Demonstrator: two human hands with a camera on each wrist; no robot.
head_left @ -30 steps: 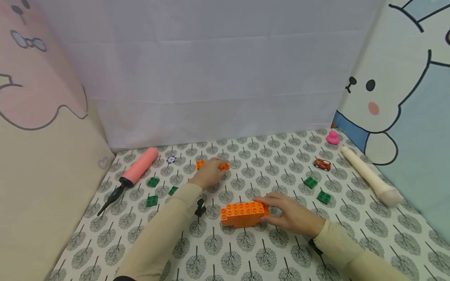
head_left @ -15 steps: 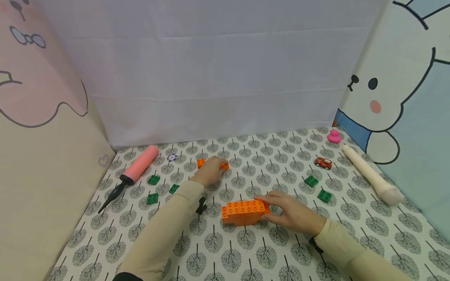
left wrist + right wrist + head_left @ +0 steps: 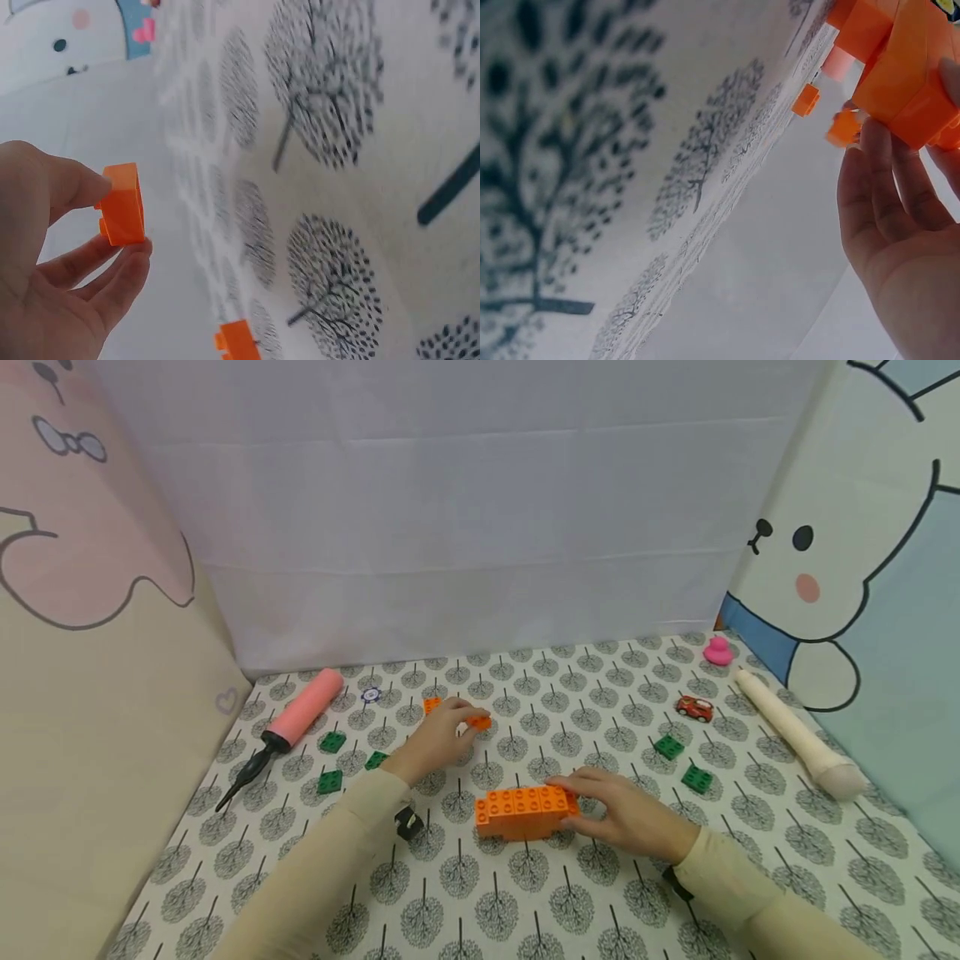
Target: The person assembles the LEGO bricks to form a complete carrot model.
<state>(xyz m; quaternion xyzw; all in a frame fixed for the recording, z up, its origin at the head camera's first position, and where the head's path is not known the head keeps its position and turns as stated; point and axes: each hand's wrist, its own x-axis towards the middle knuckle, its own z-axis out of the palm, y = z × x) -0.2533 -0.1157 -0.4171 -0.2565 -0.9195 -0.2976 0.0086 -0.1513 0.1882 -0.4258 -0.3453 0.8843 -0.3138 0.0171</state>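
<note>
Near the frame's centre, the left hand (image 3: 437,739) pinches an orange toy brick (image 3: 124,208); lower down, the right hand (image 3: 626,814) grips an orange brick row (image 3: 521,817) by its right end, seemingly steadying it.

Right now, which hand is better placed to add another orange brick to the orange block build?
Probably the left: the left hand pinches a single orange brick, while the right hand grips one end of the orange block build, so it could steady it.
</note>
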